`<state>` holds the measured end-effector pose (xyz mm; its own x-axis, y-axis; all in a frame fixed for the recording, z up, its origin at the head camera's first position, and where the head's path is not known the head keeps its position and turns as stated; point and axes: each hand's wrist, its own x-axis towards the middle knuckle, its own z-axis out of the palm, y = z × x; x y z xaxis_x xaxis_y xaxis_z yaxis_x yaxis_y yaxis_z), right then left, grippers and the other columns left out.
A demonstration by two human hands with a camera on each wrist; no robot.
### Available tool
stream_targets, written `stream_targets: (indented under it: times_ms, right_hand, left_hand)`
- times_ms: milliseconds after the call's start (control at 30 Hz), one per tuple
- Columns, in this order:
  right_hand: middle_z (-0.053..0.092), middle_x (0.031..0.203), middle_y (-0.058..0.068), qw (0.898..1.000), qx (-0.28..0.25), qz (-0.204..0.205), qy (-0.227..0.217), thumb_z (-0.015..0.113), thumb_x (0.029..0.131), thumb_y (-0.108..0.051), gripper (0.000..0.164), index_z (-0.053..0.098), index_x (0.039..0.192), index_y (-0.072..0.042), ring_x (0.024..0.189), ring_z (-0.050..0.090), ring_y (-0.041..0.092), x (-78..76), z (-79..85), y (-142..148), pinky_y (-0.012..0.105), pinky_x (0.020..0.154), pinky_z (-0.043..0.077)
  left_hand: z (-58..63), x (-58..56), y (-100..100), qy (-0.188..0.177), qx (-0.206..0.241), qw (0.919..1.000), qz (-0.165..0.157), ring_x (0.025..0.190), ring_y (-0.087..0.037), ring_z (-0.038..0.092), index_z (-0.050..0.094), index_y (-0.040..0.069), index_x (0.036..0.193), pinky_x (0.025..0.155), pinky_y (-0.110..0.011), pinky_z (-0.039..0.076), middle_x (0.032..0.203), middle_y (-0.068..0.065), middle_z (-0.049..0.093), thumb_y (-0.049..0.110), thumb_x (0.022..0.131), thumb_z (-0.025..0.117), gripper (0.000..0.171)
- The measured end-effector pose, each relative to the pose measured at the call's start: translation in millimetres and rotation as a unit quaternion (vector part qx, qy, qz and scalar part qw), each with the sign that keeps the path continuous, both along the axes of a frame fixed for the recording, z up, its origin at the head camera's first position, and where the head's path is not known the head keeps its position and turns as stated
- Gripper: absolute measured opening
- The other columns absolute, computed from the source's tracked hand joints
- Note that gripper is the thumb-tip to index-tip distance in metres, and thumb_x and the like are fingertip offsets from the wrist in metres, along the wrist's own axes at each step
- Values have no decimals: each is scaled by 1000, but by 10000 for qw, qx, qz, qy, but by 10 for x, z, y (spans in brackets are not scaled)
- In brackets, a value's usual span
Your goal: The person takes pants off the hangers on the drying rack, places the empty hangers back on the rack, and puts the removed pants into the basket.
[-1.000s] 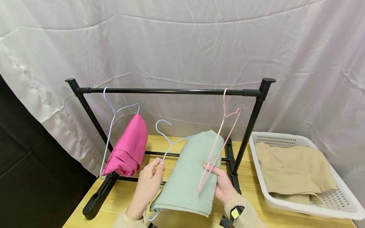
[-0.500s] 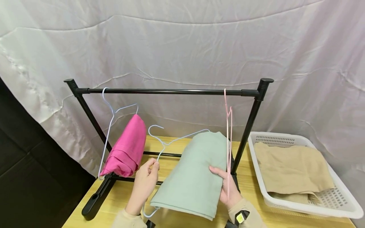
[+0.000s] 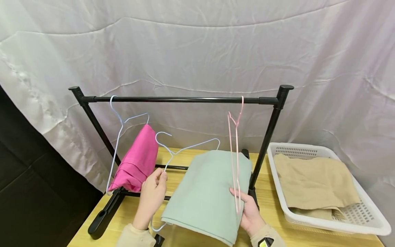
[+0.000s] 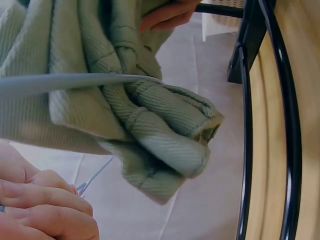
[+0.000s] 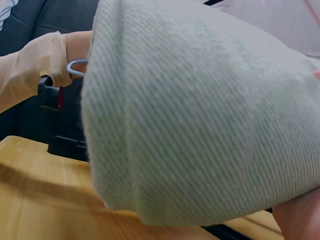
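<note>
My left hand [image 3: 153, 192] pinches a light blue wire hanger [image 3: 172, 153] just below its hook. Over the hanger's lower bar is draped a folded pale green garment [image 3: 206, 195] of twill-like cloth. My right hand [image 3: 250, 214] holds the garment's right side, its thumb on the front and its other fingers mostly hidden behind. In the left wrist view the garment [image 4: 160, 135] shows layered, seamed folds, with the left hand [image 4: 45, 210] below them. Cloth fills most of the right wrist view. A bare pink hanger [image 3: 237, 151] hangs from the rail, overlapping the garment and right thumb.
The black rack's rail [image 3: 185, 99] spans behind my hands. At its left end hangs another light blue hanger [image 3: 118, 137] carrying a pink cloth [image 3: 137, 159]. A white basket [image 3: 285, 206] at the right holds folded beige cloth [image 3: 314, 181]. A pale curtain backs the wooden table.
My left hand has shifted left and slightly down with its hanger. The green garment has turned broader to view, and my right hand moved down and right. The pink hanger has swung and twisted on the rail.
</note>
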<state>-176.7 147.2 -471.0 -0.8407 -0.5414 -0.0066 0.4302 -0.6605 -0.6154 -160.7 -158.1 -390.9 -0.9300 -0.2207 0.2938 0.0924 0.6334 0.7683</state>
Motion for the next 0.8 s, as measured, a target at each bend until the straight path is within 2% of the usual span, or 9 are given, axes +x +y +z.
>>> stream_targets:
  times_ms: [167,300,433,467,533,667,800]
  right_hand:
    - [73,92,0,9997,178,-96,-132,42,106,-14,6,41,110,-9,85,74,12,33,-73,30,25,78,60]
    - [71,103,-2,9988,414,-124,-224,44,107,-17,26,28,127,-14,94,73,11,78,-124,55,25,85,58]
    - [63,121,0,9991,89,251,-321,38,109,-21,39,13,140,-20,109,67,13,122,-153,89,27,97,54]
    - [62,122,1,9987,1,352,-377,37,110,-23,37,15,138,-14,110,66,13,130,-152,96,26,98,53]
    - [60,123,2,9984,-124,368,-419,36,110,-23,38,13,138,-14,111,66,13,148,-146,107,26,98,52]
    - [63,118,1,9989,-187,159,-395,37,109,-20,30,21,133,-12,108,67,13,187,-126,127,26,96,54]
    - [67,117,1,9993,-365,-10,-52,33,110,-17,19,35,128,-12,109,68,13,205,-97,147,25,95,55]
  left_hand:
    - [35,-17,-19,92,30,9999,33,51,-14,43,58,19,83,54,-29,38,55,3,41,21,104,52,21]
    - [68,-29,-28,165,62,9998,23,51,-14,43,57,17,83,54,-29,39,55,2,41,19,103,52,21]
    - [116,-30,-19,178,96,9998,-22,51,-13,43,57,15,84,53,-28,38,55,3,40,19,104,51,21]
    - [125,-33,-14,180,97,9998,-34,51,-13,42,58,14,84,53,-28,38,56,3,40,19,104,51,21]
    - [142,-36,-2,177,84,9998,-61,52,-13,43,58,14,84,54,-28,38,57,3,41,20,104,51,22]
    - [139,-58,10,240,56,9997,-48,52,-13,45,57,14,83,55,-28,39,57,3,44,20,104,51,22]
    - [89,-104,-5,243,-15,9997,38,53,-14,46,57,14,83,58,-29,39,56,1,47,18,104,51,22]
